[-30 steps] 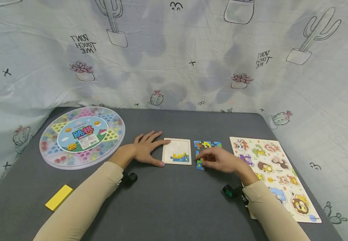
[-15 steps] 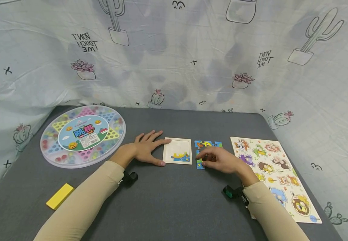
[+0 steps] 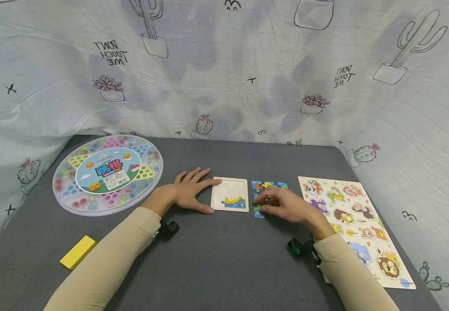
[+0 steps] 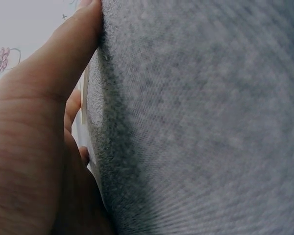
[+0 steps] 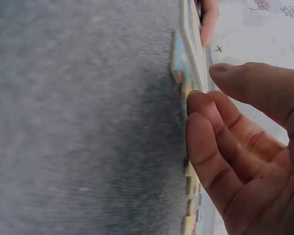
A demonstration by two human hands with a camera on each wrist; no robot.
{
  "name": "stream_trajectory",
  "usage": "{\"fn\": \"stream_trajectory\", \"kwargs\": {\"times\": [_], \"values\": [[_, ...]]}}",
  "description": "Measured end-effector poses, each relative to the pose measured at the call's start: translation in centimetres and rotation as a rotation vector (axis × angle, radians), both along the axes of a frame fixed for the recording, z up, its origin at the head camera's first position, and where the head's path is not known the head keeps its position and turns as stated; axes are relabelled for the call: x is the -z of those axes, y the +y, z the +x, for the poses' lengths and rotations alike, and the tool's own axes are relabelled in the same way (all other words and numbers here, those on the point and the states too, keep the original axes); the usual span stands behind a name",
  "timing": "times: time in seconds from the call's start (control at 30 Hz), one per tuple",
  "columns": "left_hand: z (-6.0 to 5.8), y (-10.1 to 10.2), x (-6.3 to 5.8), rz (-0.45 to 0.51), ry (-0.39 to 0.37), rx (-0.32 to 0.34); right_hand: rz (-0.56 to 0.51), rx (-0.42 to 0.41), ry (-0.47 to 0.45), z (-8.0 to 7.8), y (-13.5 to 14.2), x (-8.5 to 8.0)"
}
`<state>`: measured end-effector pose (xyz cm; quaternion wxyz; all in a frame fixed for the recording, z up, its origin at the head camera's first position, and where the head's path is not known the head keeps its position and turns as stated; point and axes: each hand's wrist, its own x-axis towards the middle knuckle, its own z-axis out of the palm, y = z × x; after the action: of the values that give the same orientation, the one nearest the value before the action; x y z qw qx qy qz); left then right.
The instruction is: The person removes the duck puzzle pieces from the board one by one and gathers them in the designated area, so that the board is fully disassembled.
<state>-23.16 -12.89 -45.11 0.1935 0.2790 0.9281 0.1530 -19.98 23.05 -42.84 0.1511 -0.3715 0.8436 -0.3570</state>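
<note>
My left hand [image 3: 187,194] lies spread on the table, its index fingertip and thumb at the left edge of a small square wooden puzzle tray [image 3: 228,188]. Joined yellow-and-blue jigsaw pieces [image 3: 236,203] fill the tray's lower right part. Over loose jigsaw pieces [image 3: 258,212] right of the tray is my right hand [image 3: 286,205], its fingers loosely bent and partly covering them. In the right wrist view a gap shows between thumb [image 5: 255,83] and fingers, with no piece in it. The left wrist view shows mostly the left thumb [image 4: 63,54] and grey cloth.
A wooden animal puzzle board [image 3: 349,203] lies at the right, partly under the right forearm. At the back left is a round Chinese checkers box [image 3: 108,175]. A yellow block [image 3: 78,252] lies beside the left forearm. Patterned cloth [image 3: 224,77] hangs behind the table.
My right hand has shifted slightly away from me over the loose pieces. The left hand stays at the tray. The head view has drifted a little.
</note>
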Motion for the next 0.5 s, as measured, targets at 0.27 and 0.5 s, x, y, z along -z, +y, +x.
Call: {"fn": "stream_trajectory", "kwargs": {"times": [0.27, 0.5], "values": [[-0.2, 0.0, 0.1, -0.002, 0.006, 0.005, 0.011, 0.039, 0.032, -0.3, -0.4, -0.9], [-0.2, 0.1, 0.2, -0.015, -0.001, 0.004, 0.008, 0.036, 0.029, -0.5, -1.9, -0.8]]}}
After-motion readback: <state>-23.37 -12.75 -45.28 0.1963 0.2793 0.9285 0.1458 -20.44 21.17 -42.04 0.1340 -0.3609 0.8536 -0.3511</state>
